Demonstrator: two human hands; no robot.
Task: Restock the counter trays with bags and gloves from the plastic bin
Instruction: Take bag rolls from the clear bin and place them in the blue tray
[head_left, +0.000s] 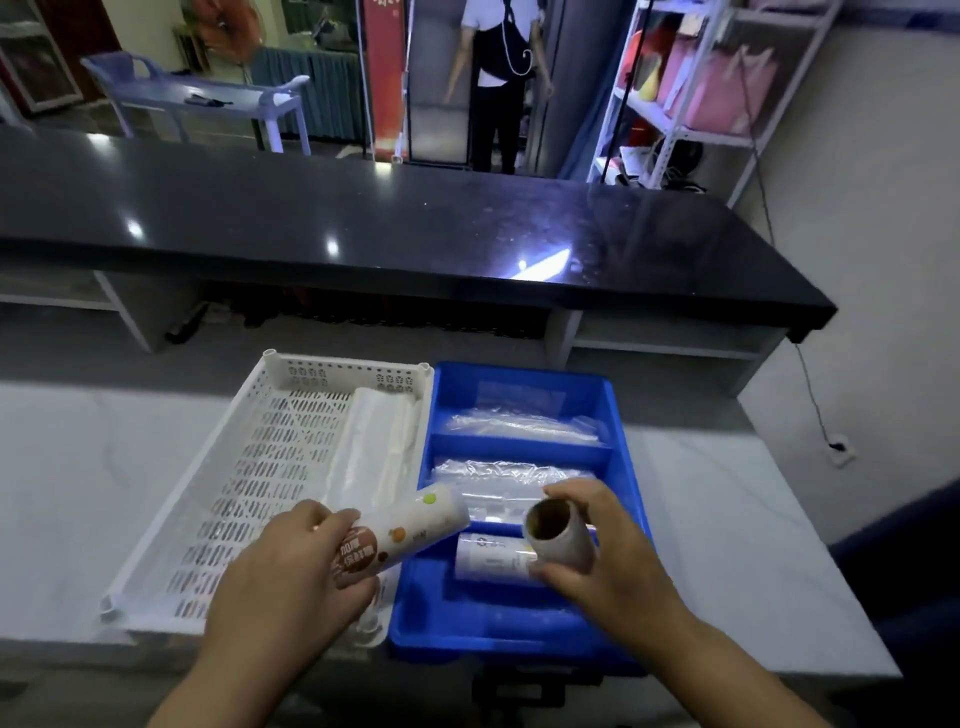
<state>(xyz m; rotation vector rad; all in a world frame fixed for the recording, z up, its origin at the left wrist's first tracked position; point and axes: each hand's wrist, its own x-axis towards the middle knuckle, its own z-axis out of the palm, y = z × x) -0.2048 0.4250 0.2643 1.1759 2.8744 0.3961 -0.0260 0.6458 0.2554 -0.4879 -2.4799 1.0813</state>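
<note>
Both grips are busy, head cam only. The left grip (291, 571) is curled round a printed roll (410, 530), white with a brown label, held tilted above the seam where the two trays meet. The right grip (613, 566) pinches a second roll (558, 535) between thumb and fingers, with its brown cardboard core facing the camera, above the near compartment of the blue tray (618, 415).

A third roll (491, 558) lies flat in that near compartment, just beside the right thumb. The middle and far compartments each hold clear plastic packs (519, 423). The white tray (249, 467) touches the blue one's left wall. Its slotted floor is mostly bare, with folded white bags (379, 441) lying along its right side.

Both trays sit close to the near edge of the pale bench (78, 493), with bare bench to the left and right. Beyond is a glossy black counter (363, 223). Behind that are a person (498, 78) standing, a pale plastic chair (208, 98) and a shelf rack (691, 104) with pink bags. A cable (810, 384) runs down the right wall.
</note>
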